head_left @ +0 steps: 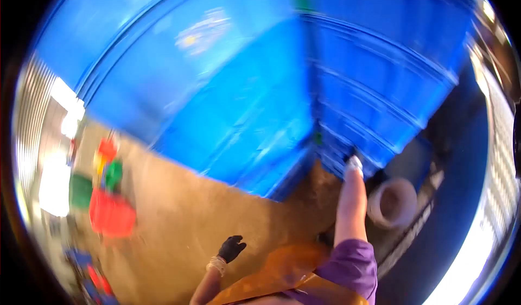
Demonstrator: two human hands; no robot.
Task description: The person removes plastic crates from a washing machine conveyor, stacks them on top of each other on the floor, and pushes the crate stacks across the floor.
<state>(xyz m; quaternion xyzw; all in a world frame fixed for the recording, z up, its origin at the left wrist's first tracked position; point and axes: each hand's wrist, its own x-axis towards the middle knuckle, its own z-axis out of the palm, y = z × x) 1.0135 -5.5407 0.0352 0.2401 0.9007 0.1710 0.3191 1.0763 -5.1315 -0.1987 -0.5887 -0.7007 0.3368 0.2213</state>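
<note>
My left hand [232, 248], in a black glove with a pale cuff at the wrist, hangs low over the brown floor. It holds nothing, and its fingers look loosely apart. My right arm stretches forward to a stack of blue plastic crates [374, 82]. At the lower part of that stack is my right hand [353, 157], dark and smeared, so its grip does not show. Beside this stack, on the left, stands another tall group of blue crates [244, 109], with a blurred label on an upper side.
A whitish round bucket [392, 203] stands right of my right forearm. At the left are a red plastic chair or bin [112, 214], a green container [81, 190] and other coloured items. Brown floor [179, 207] lies below the crates. A dark blue surface [456, 169] rises at the right.
</note>
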